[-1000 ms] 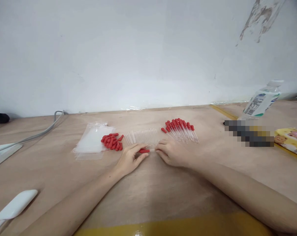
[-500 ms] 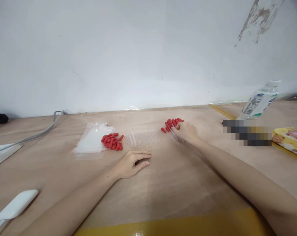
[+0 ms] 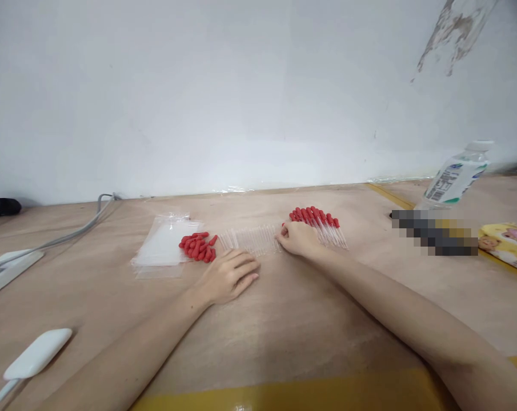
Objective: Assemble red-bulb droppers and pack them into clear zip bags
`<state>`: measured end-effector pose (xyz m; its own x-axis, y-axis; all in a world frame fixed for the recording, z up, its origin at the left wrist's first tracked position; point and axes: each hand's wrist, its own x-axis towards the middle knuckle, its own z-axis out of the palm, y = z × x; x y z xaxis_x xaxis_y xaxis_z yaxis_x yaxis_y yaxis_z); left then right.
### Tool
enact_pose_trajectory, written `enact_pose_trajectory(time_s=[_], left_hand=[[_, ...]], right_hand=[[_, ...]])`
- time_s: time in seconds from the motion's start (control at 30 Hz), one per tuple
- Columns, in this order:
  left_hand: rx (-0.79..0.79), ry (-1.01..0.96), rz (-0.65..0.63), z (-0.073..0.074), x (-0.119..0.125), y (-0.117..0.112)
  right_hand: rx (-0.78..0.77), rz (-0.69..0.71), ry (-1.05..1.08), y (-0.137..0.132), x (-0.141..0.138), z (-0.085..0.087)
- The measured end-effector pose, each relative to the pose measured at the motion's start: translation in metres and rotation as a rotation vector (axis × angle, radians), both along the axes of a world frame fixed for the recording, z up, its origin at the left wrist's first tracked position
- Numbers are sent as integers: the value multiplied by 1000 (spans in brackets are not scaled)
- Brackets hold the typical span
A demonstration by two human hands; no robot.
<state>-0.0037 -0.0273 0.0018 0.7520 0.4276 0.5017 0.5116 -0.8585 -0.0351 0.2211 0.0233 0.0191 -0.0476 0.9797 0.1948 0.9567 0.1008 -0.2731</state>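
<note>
My left hand (image 3: 230, 275) lies flat on the wooden table (image 3: 284, 325), fingers loosely stretched, holding nothing, just in front of a row of clear dropper tubes (image 3: 249, 238). A small heap of red rubber bulbs (image 3: 197, 246) sits to the left of that row. My right hand (image 3: 297, 238) rests at the row's right end with its fingers curled down; what they pinch is hidden. Right behind it lies a fan of finished droppers with red bulbs (image 3: 322, 224).
A stack of clear plastic bags (image 3: 161, 246) lies left of the bulbs. A grey cable (image 3: 78, 228) and a white strip (image 3: 9, 268) are far left, a white object (image 3: 37, 353) near left. A tilted plastic bottle (image 3: 457, 174) and a yellow packet (image 3: 507, 242) are at right.
Both hands held one red-bulbed dropper together. My right hand carried it to the finished pile, then came back left to the end of the tube row. My left hand stayed nearly still.
</note>
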Motion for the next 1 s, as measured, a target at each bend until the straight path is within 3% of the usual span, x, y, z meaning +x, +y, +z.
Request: enact_pose_trajectory(time_s=[0.13, 0.27, 0.33, 0.47, 0.73, 1.0], left_hand=[[177, -39, 346, 5, -23, 21], [113, -4, 857, 26, -39, 29], [92, -6, 997, 37, -44, 30], [88, 16, 1026, 48, -54, 33], [-24, 128, 1063, 43, -57, 36], [-125, 161, 1034, 49, -51, 32]], right_hand=[[-108, -21, -74, 7, -12, -1], [-145, -28, -116, 12, -16, -1], [-154, -27, -126, 13, -18, -1], [-141, -23, -138, 11, -20, -1], [63, 18, -100, -16, -2, 2], [180, 54, -22, -36, 21, -8]])
